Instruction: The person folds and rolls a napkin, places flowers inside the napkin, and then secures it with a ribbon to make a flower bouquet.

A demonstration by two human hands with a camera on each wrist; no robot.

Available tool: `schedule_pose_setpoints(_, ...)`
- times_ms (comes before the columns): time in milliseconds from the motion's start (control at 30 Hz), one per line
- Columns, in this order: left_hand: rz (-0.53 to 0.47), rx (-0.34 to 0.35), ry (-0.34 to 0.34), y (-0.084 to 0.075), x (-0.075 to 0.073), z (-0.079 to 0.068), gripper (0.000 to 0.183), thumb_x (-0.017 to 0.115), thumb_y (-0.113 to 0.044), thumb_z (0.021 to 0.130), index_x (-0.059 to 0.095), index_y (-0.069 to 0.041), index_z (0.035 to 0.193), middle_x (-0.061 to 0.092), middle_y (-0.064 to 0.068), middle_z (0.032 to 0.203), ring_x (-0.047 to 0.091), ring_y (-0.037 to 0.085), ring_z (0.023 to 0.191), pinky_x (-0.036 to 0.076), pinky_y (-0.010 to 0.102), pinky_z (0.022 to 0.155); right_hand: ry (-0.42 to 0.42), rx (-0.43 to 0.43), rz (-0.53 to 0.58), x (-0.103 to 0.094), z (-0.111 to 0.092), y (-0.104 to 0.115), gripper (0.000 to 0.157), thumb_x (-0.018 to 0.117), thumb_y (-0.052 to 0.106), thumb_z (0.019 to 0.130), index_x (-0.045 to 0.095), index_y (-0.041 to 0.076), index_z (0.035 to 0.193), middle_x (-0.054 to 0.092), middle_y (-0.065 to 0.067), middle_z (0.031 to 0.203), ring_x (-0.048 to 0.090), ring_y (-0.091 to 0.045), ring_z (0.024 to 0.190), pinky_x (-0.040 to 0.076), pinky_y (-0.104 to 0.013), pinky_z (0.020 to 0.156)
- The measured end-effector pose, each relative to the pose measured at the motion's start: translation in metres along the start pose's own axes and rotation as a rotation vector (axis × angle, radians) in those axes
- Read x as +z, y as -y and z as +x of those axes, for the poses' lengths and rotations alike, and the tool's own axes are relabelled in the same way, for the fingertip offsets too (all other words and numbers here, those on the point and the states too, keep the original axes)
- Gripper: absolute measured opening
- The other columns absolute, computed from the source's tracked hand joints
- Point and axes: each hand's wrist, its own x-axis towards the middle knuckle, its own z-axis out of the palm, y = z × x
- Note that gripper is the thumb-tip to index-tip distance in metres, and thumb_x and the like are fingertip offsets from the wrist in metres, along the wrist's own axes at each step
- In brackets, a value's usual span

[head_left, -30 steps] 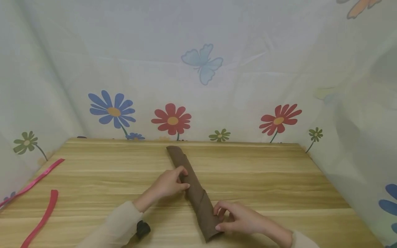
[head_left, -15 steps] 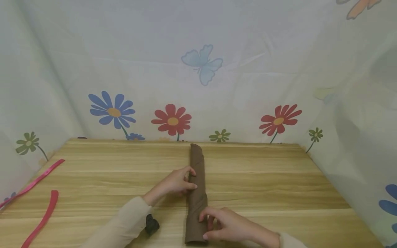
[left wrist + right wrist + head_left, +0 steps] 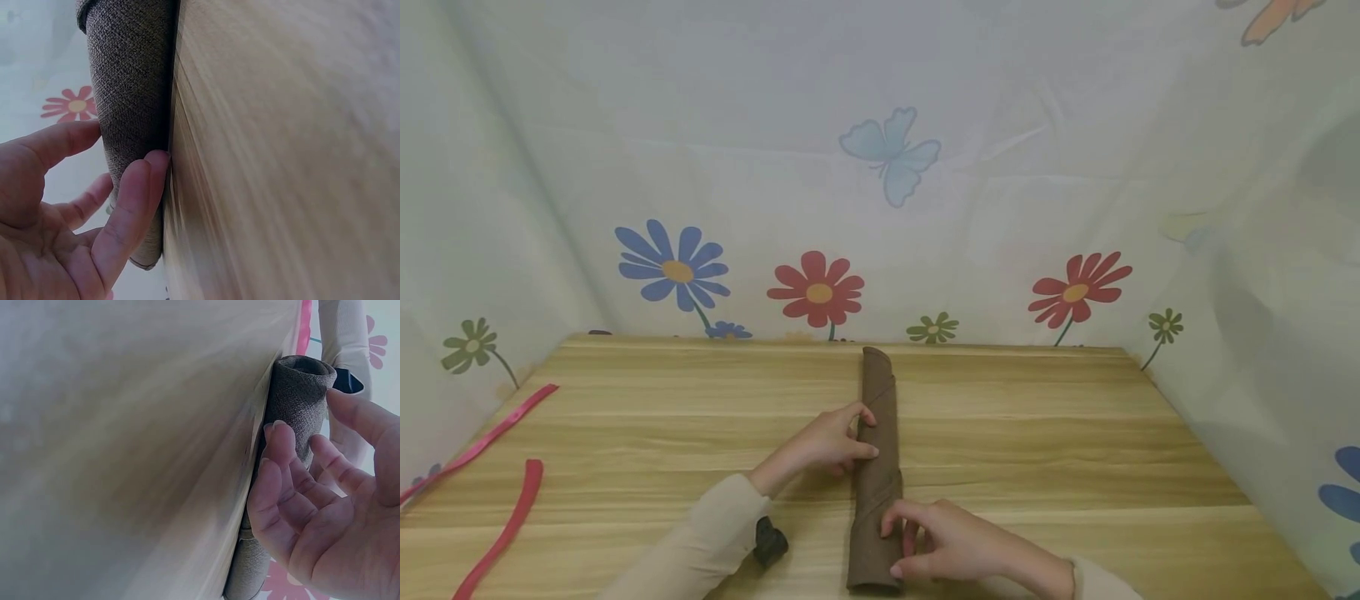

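A brown roll [image 3: 878, 492] shows a fine weave against a tan, streaky wood-grain tabletop [image 3: 1037, 442]; one strip [image 3: 493, 435] is pink, a second strip [image 3: 507, 533] red; sleeves [image 3: 696, 533] are cream; the whitish backdrop [image 3: 737, 183] bears blue, red and green flowers [image 3: 817, 292].

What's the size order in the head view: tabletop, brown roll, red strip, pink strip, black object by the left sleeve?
1. Tabletop
2. Brown roll
3. Red strip, pink strip: too alike to rank
4. Black object

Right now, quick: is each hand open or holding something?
Left hand: holding the brown roll near its middle.
Right hand: holding it too, near the closer end.
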Motion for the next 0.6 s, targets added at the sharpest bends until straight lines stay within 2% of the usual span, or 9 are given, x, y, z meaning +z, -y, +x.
schedule_pose_setpoints(367,0.020,0.044,0.010,0.004,-0.004,-0.007,0.037,0.067,-0.014,0.081,0.052,-0.010,0.115,0.059,0.005,0.068,0.058,0.016,0.056,0.049,0.030,0.050,0.007,0.004,0.022,-0.002,0.000,-0.002,0.026,0.062,0.021,0.086,0.050,0.011,0.107,0.057,0.010,0.077,0.047,0.005,0.056,0.045,-0.016,0.052)
schedule_pose_setpoints(500,0.035,0.089,-0.010,0.009,-0.011,-0.020,0.036,0.067,-0.014,0.081,0.053,-0.007,0.113,0.061,0.005,0.075,0.059,0.016,0.059,0.049,0.029,0.051,0.008,-0.004,0.036,-0.002,-0.001,-0.002,0.025,0.062,0.021,0.086,0.050,0.012,0.106,0.057,0.009,0.077,0.048,0.006,0.056,0.045,-0.016,0.052)
schedule_pose_setpoints(600,0.068,0.112,-0.031,0.018,-0.021,-0.036,0.036,0.067,-0.018,0.081,0.054,-0.006,0.112,0.062,0.005,0.081,0.058,0.014,0.064,0.048,0.028,0.054,0.005,-0.013,0.054,-0.003,0.000,-0.002,0.024,0.061,0.020,0.087,0.050,0.011,0.106,0.057,0.008,0.077,0.047,0.007,0.055,0.044,-0.015,0.050)
